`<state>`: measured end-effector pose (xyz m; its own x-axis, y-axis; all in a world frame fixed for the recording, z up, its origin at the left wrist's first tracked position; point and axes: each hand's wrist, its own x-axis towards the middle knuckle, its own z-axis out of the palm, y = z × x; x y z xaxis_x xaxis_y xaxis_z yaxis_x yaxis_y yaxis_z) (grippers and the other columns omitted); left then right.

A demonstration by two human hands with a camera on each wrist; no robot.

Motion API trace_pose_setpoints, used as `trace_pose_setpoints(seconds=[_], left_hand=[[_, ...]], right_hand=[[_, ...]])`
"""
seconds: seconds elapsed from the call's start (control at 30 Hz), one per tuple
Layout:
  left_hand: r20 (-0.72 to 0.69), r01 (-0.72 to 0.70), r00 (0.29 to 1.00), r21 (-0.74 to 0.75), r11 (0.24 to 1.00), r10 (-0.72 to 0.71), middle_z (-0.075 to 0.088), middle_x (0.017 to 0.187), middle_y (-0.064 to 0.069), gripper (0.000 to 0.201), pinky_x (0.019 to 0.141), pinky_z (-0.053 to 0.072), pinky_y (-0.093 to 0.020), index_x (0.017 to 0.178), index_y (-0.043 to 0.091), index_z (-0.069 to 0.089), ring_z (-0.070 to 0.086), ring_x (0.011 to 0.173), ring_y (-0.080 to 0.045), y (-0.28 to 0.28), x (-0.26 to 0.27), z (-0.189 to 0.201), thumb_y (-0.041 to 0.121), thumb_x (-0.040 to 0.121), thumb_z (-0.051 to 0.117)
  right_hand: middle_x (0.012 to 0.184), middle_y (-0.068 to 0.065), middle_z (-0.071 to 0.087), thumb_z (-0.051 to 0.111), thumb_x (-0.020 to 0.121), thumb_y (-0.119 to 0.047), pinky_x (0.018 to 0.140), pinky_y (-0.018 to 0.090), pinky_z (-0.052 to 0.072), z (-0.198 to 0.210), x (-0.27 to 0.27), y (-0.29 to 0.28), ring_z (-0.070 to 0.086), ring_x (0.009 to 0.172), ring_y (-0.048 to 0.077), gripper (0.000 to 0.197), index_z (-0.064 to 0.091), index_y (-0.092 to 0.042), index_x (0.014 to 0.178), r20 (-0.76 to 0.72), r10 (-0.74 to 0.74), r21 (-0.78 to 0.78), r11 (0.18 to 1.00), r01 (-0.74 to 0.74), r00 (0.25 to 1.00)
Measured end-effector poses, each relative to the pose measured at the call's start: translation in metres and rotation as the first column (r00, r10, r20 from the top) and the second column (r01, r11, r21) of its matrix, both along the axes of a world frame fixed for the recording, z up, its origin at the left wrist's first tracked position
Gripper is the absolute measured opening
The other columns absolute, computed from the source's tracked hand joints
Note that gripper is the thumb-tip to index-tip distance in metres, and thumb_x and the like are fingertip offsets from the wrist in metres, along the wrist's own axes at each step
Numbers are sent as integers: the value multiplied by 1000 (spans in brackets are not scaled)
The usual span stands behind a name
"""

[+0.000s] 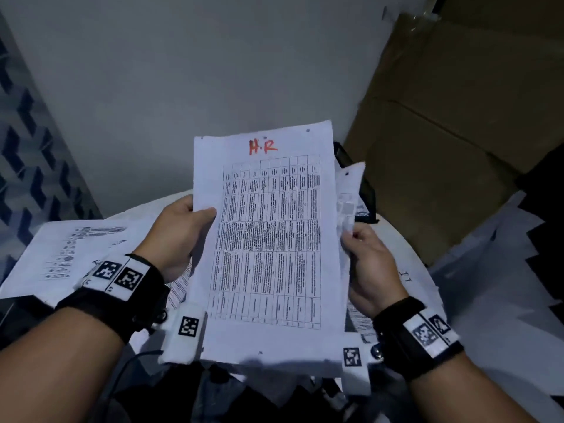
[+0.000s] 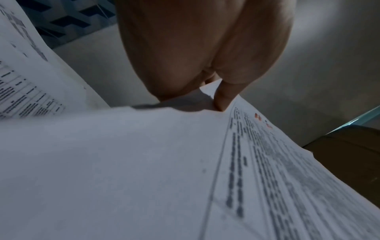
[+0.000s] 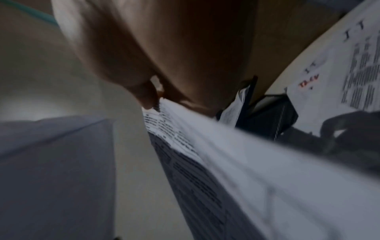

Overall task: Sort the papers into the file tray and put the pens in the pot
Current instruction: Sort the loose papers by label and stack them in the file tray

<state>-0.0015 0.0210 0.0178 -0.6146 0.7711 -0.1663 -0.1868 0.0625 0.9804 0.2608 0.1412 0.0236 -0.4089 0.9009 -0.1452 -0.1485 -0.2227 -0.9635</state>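
Both hands are up over the bench (image 1: pixel 143 209) holding a sheaf of papers (image 1: pixel 268 239): the left hand (image 1: pixel 180 233) has thumb and fingers clamped on its left edge, and the right hand (image 1: pixel 370 264) pinches the right edge plus a few loose sheets (image 1: pixel 351 193) fanned out behind it. The top page is a printed table with "H.R" in red marker at the top, so I'd guess it belongs in an HR slot. The dark file tray (image 3: pixel 267 113) sits just behind the sheaf. I'd square the edges before sliding it in, and keep those stray sheets separate. More pages lie left of the sheaf (image 1: pixel 70 248), and one to its right reads "IT" (image 3: pixel 353 30). No pens or pot in view.
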Motion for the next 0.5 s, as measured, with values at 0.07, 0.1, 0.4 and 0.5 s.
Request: trace_pose_setpoints(seconds=[0.07,0.1,0.4,0.5], left_hand=[[5,21,1000,-35,999,-21,80,88,-7,20,79,55,-37,117,5,68,77,83,-28,2,2,-8,7,104,53],[-2,28,1000,-58,998,-28,79,81,-4,19,77,53,-35,116,4,68,76,75,-22,2,4,-10,8,105,52],[-8,-2,1000,-193,981,0,69,77,-3,17,61,39,-31,114,5,66,58,58,-18,12,6,-31,11,102,54],[10,-31,999,-190,981,33,73,93,-10,13,74,45,-36,107,7,66,64,77,-26,15,6,-31,10,101,55]], right_hand=[[119,32,65,56,101,-8,98,62,51,2,-7,-9,64,101,40,16,60,-6,116,-112,99,-91,990,-110,989],[117,31,64,55,100,-7,97,59,51,3,-10,-12,63,100,39,17,60,-6,116,-158,144,-115,980,-163,977],[109,28,63,54,97,-1,89,49,53,-18,-20,-9,64,92,35,20,59,-3,117,-204,180,-206,953,-222,962],[125,29,59,61,99,-20,103,51,47,-23,-19,-2,63,109,40,28,54,1,115,-275,151,-238,946,-220,949]])
